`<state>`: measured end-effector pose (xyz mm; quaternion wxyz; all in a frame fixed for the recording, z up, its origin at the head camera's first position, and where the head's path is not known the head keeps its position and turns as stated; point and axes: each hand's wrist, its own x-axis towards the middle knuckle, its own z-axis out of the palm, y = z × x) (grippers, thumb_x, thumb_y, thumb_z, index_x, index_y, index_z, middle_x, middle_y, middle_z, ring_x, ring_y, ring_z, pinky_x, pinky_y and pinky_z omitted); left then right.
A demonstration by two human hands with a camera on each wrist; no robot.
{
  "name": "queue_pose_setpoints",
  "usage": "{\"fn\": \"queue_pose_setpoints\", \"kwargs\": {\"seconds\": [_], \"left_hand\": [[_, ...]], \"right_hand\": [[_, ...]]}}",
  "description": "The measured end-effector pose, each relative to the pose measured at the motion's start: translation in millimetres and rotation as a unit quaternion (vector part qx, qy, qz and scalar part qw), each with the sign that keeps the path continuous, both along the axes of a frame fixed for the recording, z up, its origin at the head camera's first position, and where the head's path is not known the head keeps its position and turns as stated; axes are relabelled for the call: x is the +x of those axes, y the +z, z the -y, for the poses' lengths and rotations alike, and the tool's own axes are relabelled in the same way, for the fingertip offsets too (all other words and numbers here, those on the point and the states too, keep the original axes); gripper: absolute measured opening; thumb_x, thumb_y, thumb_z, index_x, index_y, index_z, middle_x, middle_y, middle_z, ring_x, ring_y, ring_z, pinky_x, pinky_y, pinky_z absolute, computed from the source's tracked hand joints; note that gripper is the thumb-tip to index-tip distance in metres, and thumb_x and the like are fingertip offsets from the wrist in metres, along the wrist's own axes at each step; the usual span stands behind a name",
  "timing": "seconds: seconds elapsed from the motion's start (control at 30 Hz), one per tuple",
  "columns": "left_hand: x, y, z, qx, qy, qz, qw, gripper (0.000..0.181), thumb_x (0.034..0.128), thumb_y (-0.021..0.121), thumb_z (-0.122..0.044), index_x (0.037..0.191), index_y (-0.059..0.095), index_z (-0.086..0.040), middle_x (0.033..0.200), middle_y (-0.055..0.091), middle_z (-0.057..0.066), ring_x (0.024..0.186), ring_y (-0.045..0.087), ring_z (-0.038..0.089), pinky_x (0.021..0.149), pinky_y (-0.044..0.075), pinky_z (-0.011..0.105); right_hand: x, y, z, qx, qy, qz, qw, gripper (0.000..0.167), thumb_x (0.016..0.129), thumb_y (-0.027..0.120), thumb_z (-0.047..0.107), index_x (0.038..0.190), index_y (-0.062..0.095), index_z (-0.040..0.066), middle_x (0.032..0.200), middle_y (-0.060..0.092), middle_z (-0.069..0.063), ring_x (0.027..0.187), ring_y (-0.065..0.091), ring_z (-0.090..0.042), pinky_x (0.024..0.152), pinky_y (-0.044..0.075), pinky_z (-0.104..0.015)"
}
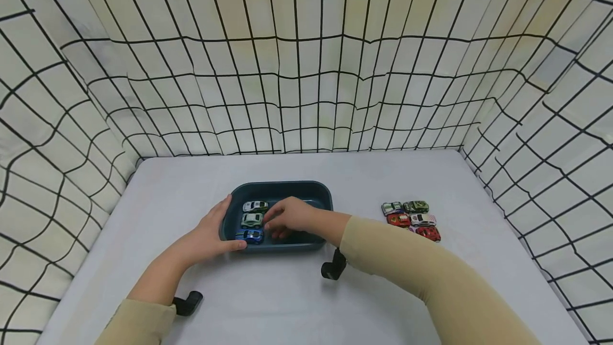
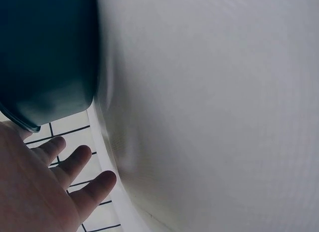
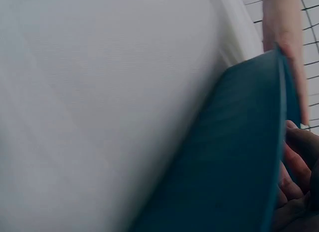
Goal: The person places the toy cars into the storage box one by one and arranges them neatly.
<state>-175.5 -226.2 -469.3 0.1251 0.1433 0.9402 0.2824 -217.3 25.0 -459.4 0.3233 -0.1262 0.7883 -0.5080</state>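
A dark teal tray (image 1: 292, 248) stands on the white table. Along its left side lies a column of toy cars: a white-and-green car (image 1: 255, 206), a light green car (image 1: 251, 220) and a blue car (image 1: 250, 236). My left hand (image 1: 206, 236) rests against the tray's left end, thumb at the front rim; in the left wrist view its fingers (image 2: 79, 164) are spread and fairly straight. Inside the tray, my right hand (image 1: 289, 214) has loosely bent fingers beside the light green car's right end. Nothing shows between them, though their undersides are partly hidden.
Right of the tray, several more toy cars sit close together on the table, among them a green camouflage car (image 1: 416, 206), a white car (image 1: 423, 220) and a red car (image 1: 428, 233). Black-gridded white walls (image 1: 311, 89) enclose the table's back and sides.
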Motion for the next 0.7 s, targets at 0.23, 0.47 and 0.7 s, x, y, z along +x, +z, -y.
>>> {"fn": "queue_pose_setpoints", "kwargs": {"seconds": [0.23, 0.47, 0.7], "left_hand": [[-0.7, 0.2, 1.5, 0.003, 0.003, 0.006, 1.0, 0.124, 0.0778, 0.078, -0.056, 0.159, -0.002, -0.007, 0.161, 0.01, 0.028, 0.144, 0.013, 0.052, 0.107, 0.024, 0.072], [-0.1, 0.9, -0.5, 0.003, 0.008, 0.006, 0.9999, 0.124, 0.0773, 0.079, -0.055, 0.159, -0.001, -0.008, 0.161, 0.01, 0.027, 0.144, 0.013, 0.052, 0.107, 0.024, 0.072], [1.3, 1.1, 0.9, 0.006, 0.006, 0.0, 1.0, 0.124, 0.0776, 0.079, -0.055, 0.159, -0.001, -0.008, 0.161, 0.01, 0.027, 0.145, 0.013, 0.052, 0.107, 0.024, 0.072]], "right_hand": [[-8.8, 25.1, -18.7, -0.025, 0.009, -0.023, 0.9994, 0.032, 0.092, 0.072, 0.017, 0.122, 0.07, 0.006, 0.098, 0.074, -0.01, 0.083, 0.073, -0.018, 0.078, 0.059, -0.037], [-15.1, 50.2, -58.2, -0.037, 0.003, -0.056, 0.9977, 0.032, 0.094, 0.07, 0.023, 0.124, 0.069, 0.011, 0.108, 0.072, -0.009, 0.09, 0.072, -0.02, 0.086, 0.057, -0.042], [-17.0, 57.5, -113.9, -0.003, -0.041, -0.066, 0.997, 0.036, 0.093, 0.072, 0.025, 0.126, 0.068, 0.011, 0.112, 0.071, -0.013, 0.092, 0.072, -0.022, 0.085, 0.058, -0.04]]}}
